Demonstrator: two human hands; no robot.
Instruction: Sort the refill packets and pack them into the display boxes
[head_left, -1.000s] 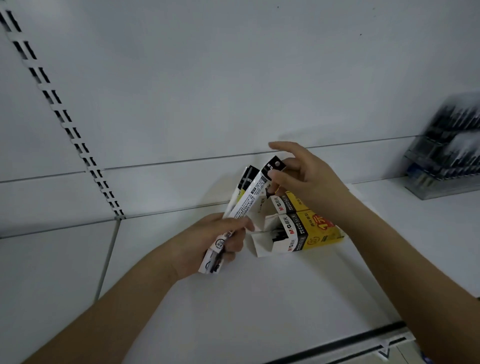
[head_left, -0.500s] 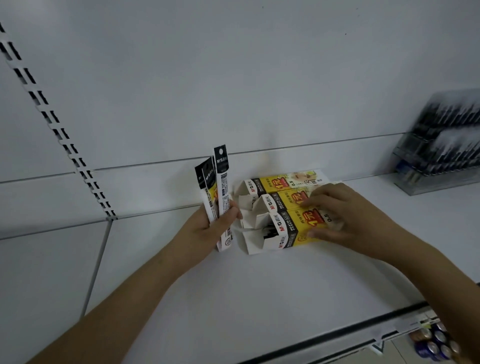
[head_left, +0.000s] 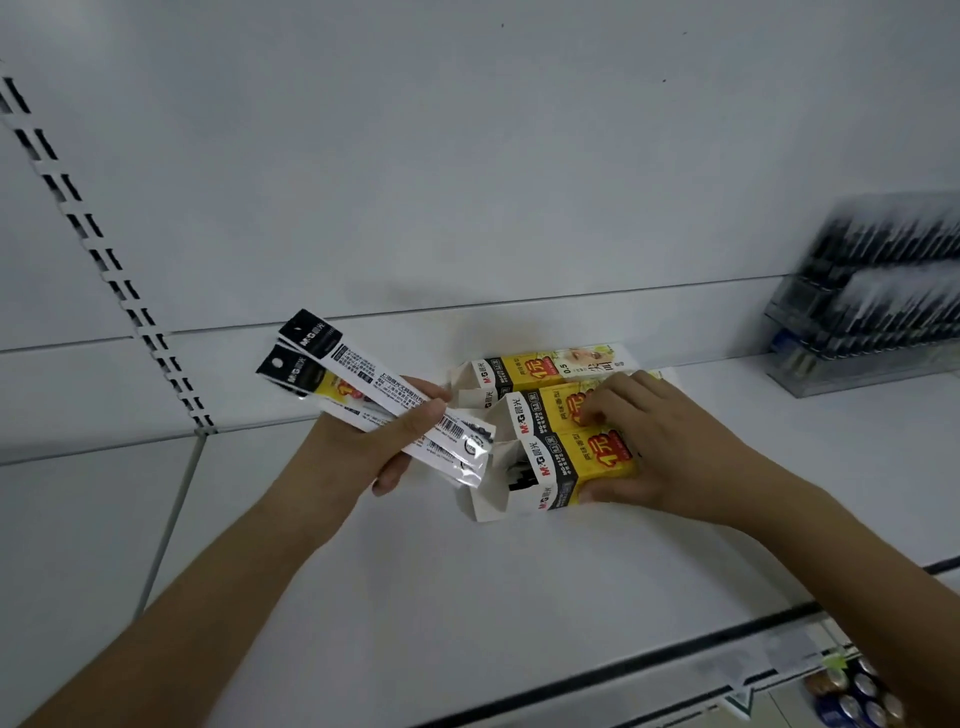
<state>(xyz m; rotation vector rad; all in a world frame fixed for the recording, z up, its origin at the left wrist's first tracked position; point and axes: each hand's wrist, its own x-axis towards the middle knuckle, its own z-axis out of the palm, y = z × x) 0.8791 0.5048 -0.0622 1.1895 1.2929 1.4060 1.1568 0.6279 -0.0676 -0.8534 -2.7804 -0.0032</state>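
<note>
Left hand (head_left: 374, 447) grips a small bundle of refill packets (head_left: 374, 402), thumb curled over them, lower ends angled toward the open mouth of the nearest display box (head_left: 561, 475). Right hand (head_left: 660, 441) steadies the boxes, thumb against the near box's front side, fingertips curled onto the top of the middle box (head_left: 550, 410). Recommended: keep the boxes braced, square the bundle, feed the ends in together past the raised flaps. Nearest box shows dark contents at its mouth; the middle and far box (head_left: 540, 366) interiors cannot be judged. All three lie side by side, touching, on the white shelf (head_left: 467, 597), beside its back panel.
</note>
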